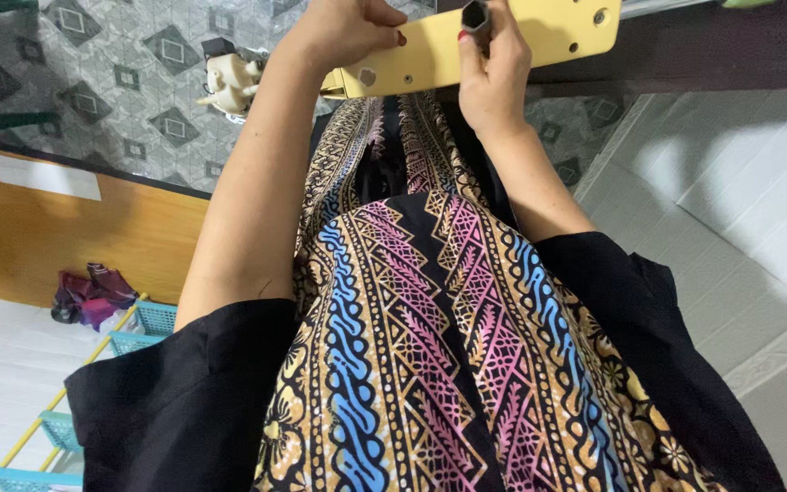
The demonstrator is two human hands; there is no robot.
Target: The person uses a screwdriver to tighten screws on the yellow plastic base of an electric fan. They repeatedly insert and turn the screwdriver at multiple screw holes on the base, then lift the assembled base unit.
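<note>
- Hands at the top of the frame hold a flat, pale yellow panel [503, 41]; its long axis runs across the frame, tilted a little, with the right end higher.
- Left hand [343, 32] sits closed over the panel's lower left end, fingers curled round its upper edge; that grip is clenched on the panel.
- Right hand [494, 68] wraps the panel near its middle, fingers over the front face, also pressing a short dark tool [475, 14] against it; this grip is closed on both.
- Dark tool points upward and is cut off by the frame's top edge, so its kind is hard to tell; it may be a driver handle.
- Small screw holes show on the panel, one near the right end, others near the left.
- Patterned dress [412, 346] with black sleeves fills the lower frame and hides whatever lies beneath.
- Teal and yellow rack [138, 333] stands at the lower left on the white floor.
</note>
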